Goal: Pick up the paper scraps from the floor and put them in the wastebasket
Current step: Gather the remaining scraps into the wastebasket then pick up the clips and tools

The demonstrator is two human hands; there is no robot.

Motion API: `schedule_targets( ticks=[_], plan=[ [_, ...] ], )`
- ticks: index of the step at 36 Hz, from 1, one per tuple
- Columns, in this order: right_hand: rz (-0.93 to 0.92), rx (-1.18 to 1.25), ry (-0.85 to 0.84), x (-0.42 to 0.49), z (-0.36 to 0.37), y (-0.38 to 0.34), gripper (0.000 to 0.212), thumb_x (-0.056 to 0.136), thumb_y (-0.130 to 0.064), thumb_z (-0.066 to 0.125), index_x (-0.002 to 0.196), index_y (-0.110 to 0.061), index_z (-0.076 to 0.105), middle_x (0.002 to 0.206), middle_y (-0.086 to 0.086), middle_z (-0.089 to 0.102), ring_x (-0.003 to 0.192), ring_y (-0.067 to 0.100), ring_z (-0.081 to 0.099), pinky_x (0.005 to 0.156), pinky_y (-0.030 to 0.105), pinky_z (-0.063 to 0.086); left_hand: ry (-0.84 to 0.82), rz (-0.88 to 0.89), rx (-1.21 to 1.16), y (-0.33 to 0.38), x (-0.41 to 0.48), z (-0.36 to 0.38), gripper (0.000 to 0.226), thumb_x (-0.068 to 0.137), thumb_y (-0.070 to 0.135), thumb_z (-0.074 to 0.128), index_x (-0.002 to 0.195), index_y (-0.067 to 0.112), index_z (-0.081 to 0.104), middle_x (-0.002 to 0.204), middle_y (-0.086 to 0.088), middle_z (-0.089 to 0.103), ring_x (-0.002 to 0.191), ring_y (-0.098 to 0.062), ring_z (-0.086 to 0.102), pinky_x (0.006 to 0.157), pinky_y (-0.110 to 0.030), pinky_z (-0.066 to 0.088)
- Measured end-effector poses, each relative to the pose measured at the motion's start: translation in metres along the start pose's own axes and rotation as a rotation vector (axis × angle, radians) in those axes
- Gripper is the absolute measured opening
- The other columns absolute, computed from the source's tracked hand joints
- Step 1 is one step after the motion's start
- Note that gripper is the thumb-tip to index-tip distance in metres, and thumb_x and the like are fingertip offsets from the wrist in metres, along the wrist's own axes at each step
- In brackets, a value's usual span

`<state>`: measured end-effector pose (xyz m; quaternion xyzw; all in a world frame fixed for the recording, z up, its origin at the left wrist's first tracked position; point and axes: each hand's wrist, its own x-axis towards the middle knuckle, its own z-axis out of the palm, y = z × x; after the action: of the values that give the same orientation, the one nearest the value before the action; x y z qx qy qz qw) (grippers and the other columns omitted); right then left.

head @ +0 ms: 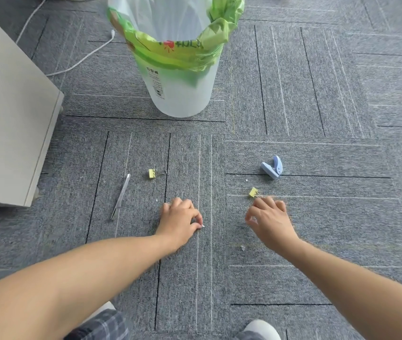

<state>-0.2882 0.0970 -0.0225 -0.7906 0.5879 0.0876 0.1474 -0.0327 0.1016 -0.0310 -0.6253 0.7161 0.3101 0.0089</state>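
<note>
So the left hand (180, 218) is curled down on the carpet (317, 229), pinching a paper scrap (202, 226). The right hand (268, 217) is half-curled, can't tell if it's holding anything. There's a second scrap (243, 247) beside its wrist, and the wastebasket (178, 94) is well ahead across open carpet.

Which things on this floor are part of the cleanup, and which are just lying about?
Job:
small white paper scraps, one at the fingertips of the left hand, another loose nearby
translucent white wastebasket with green liner

Lying about:
two yellow binder clips
blue plastic punch
silver metal tweezers
white cable
white cabinet
</note>
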Motion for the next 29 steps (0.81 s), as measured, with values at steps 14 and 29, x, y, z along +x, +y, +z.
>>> schedule_targets(
  ticks=[14, 29],
  plan=[
    [-0.009, 0.084, 0.017, 0.000, -0.009, -0.012, 0.011, 0.090, -0.043, 0.057, 0.095, -0.034, 0.061, 0.103, -0.016, 0.049, 0.102, 0.012, 0.041, 0.090, 0.032, 0.027, -0.080, 0.058, 0.065, 0.001, -0.001, 0.003, 0.006, 0.095, 0.036, 0.050, 0.099, 0.032, 0.053, 0.108, 0.015, 0.042, 0.111, -0.010, 0.033, 0.109, -0.039, 0.025],
    [-0.045, 0.551, 0.574, 0.109, -0.155, -0.057, 0.005, 0.087, -0.029, 0.065, 0.088, -0.025, 0.062, 0.092, -0.013, 0.054, 0.083, 0.007, 0.044, 0.085, 0.032, 0.032, 0.344, 0.329, -0.236, 0.030, 0.055, -0.187, 0.005, 0.094, 0.017, 0.059, 0.092, 0.020, 0.055, 0.095, 0.007, 0.045, 0.094, -0.007, 0.037, 0.085, -0.016, 0.031]
  ],
)
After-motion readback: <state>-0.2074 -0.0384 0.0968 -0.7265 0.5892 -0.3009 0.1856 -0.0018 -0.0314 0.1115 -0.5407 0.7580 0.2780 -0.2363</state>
